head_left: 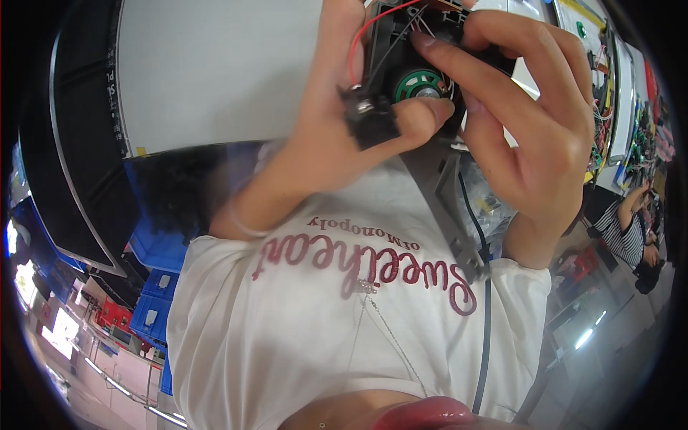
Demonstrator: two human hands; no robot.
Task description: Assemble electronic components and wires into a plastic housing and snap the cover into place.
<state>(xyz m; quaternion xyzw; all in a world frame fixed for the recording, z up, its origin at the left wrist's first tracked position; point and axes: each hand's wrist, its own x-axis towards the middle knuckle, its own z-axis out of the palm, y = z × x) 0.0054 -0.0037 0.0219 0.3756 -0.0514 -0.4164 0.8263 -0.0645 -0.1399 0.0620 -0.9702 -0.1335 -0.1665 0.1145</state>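
A black plastic housing [459, 122] is held up at the top of the view, with a round green-rimmed part [416, 84] and thin wires inside it. My left hand [344, 136] grips the housing from the left, its thumb lying across the lower side. A red wire [355, 46] loops down to a small black block [369, 115] by that hand. My right hand [537, 107] is closed at the housing's right side. Its fingers bend over the edge, and one fingertip presses in among the wires [423, 27]. What lies under that fingertip is hidden.
Below the hands is a grey strip-like bracket [455, 208] with a dark cable [469, 201], beside clear plastic wrap [487, 193]. A white surface [215, 72] spans the upper left. Blue bins [154, 304] stand lower left. At right, another person [627, 236] sits near green circuit boards [638, 154].
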